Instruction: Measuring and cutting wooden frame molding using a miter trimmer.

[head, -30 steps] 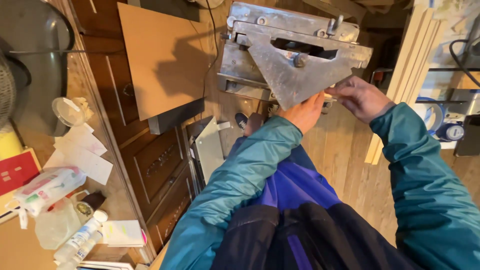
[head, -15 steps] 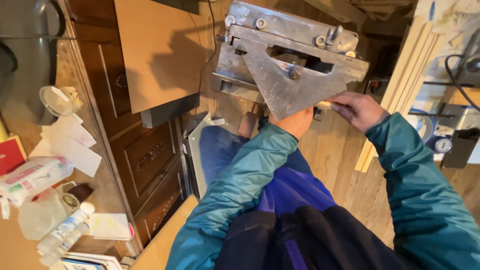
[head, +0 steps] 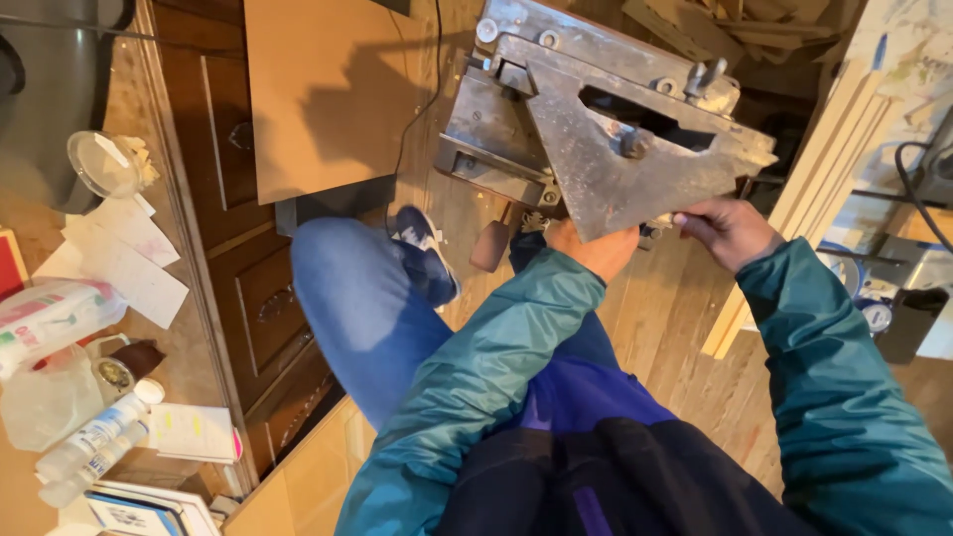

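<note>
Grey, scuffed steel fills the upper centre of the frame: a mitre-cutting machine [head: 596,129] with a triangular fence plate. The left hand [head: 594,248] presses against the plate's lower point, fingers hidden beneath it, grip not determinable. The right hand [head: 730,230] pinches the plate's lower right edge, apparently steadying it. Wooden mouldings [head: 824,169] lean at right; a wooden cabinet [head: 233,268] stands at left.

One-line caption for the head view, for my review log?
Both hands, left hand and right hand, grip the near edge of a grey metal cutting machine above a wooden floor.
</note>
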